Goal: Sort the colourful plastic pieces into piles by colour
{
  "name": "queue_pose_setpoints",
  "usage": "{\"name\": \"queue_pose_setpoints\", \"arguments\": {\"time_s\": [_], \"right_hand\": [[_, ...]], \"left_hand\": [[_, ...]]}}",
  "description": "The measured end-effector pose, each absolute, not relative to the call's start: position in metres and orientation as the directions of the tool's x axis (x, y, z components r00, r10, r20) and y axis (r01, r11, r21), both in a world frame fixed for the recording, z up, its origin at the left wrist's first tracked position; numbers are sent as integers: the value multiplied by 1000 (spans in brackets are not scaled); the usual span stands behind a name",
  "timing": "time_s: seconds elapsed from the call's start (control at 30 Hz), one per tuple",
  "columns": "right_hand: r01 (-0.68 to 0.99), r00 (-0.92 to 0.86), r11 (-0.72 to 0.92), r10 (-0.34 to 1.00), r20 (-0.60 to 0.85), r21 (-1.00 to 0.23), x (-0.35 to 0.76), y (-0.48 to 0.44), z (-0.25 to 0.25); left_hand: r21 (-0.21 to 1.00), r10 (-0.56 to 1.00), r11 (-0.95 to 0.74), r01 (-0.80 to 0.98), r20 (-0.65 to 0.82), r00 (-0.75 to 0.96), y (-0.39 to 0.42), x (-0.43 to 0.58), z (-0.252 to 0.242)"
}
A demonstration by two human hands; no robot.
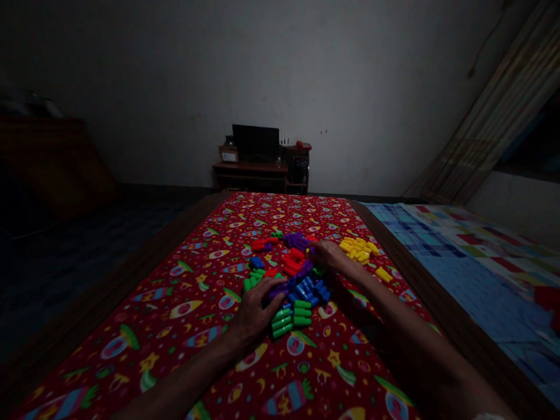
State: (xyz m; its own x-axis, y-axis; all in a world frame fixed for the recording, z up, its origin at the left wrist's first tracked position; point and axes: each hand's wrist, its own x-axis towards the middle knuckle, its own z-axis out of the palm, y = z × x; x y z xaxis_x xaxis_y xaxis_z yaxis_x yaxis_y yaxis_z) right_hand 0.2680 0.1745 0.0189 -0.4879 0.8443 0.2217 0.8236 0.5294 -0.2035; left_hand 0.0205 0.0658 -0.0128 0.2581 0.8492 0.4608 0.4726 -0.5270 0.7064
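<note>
Plastic blocks lie in a loose pile on a red patterned cloth [184, 344]. My left hand [258, 306] is closed round a purple block [277, 291] at the pile's near left side. Green blocks [301, 314] and blue blocks [305, 288] are beside its fingers. My right hand [328, 255] reaches over the far right of the pile, fingers bent together at a small purple piece; what they pinch is too small to tell. Red blocks [292, 262] and more purple blocks [296, 240] lie left of it. Yellow blocks [359, 249] form a separate group to its right.
A low desk [251, 167] with a dark monitor [256, 143] stands against the far wall. To the right are a blue checked sheet [441, 268] and a hanging curtain [485, 116]. A wooden cabinet [48, 163] stands in shadow at the left.
</note>
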Motion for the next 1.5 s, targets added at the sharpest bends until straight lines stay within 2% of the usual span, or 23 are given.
{"name": "queue_pose_setpoints", "arguments": {"time_s": [0.1,0.23,0.3,0.37,0.43,0.53,0.63,0.77,0.93,1.03,1.13,1.2,1.3,1.5], "right_hand": [[836,-462,498,866,191,-232,273,171,14],[745,-494,517,852,171,-421,290,160,18],[717,-494,520,849,188,-464,291,158,21],[748,-445,502,865,232,-434,288,163,22],[808,-415,475,879,236,-348,280,171,20],[860,-437,457,889,137,-224,268,183,17],[869,-458,468,884,92,-162,261,186,15],[894,-410,435,891,193,-108,271,176,15],[931,-237,334,858,455,-145,328,153,15],[968,-80,194,841,535,-160,368,142,8],[990,25,46,867,498,-130,393,133,-2],[994,33,16,898,440,-108,399,127,-7],[992,29,21,922,386,-125,403,121,-9],[979,11,74,914,405,-192,420,102,-6]], "left_hand": [[707,848,-528,470,468,248,66,21,-14],[711,850,-525,468,462,252,66,22,-14],[710,849,-526,468,462,255,66,22,-13],[705,846,-532,469,469,254,66,22,-14],[702,843,-535,469,474,253,67,21,-15],[704,847,-529,473,465,256,67,20,-19],[704,852,-522,481,457,256,68,19,-19],[693,846,-532,487,468,257,68,19,-17],[682,843,-535,499,473,257,67,19,-16],[685,838,-542,487,482,255,67,20,-16],[684,832,-552,478,489,261,68,20,-15],[682,832,-552,479,488,262,69,21,-15],[685,836,-547,482,482,262,69,21,-15],[679,831,-555,480,486,272,70,19,-16]]}}
